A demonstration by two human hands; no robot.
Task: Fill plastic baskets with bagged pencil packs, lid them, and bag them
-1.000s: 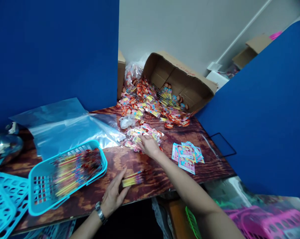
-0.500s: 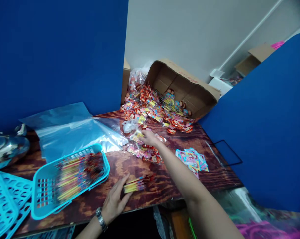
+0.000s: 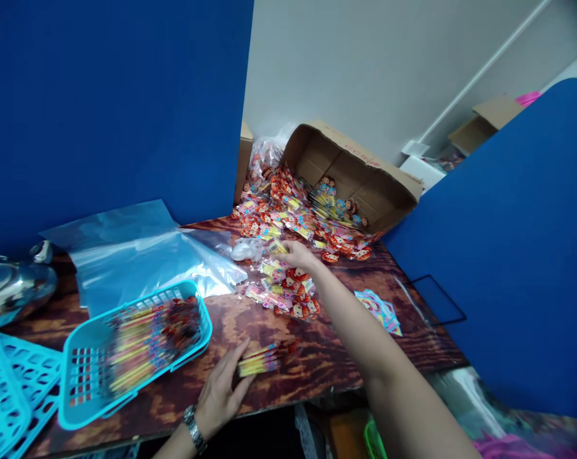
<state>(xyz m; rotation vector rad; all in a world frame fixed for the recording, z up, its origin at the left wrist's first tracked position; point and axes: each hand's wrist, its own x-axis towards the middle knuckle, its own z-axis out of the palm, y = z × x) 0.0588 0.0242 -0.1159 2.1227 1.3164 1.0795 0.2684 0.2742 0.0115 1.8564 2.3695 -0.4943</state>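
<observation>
My left hand point(image 3: 220, 393) lies flat on the wooden table point(image 3: 317, 357), fingers stretched against a small bundle of colourful packets point(image 3: 264, 358). My right hand point(image 3: 299, 254) reaches far forward, fingers curled on a packet at the near edge of a big heap of red and yellow cartoon packets point(image 3: 288, 210). The heap spills from a tipped cardboard box point(image 3: 365, 172). A smaller pile of the same packets point(image 3: 288, 290) lies just below my right hand.
A turquoise plastic basket point(image 3: 82, 382) with packets stands at the left, beside more turquoise baskets point(image 3: 6, 395). Clear plastic bags point(image 3: 135, 255) lie behind it. Printed cards point(image 3: 379, 309) lie right of my arm. Blue partitions point(image 3: 101, 108) enclose the table.
My right hand has moved forward from the small pile to the edge of the big heap. My left hand has stayed on the bundle. The camera tilted slightly.
</observation>
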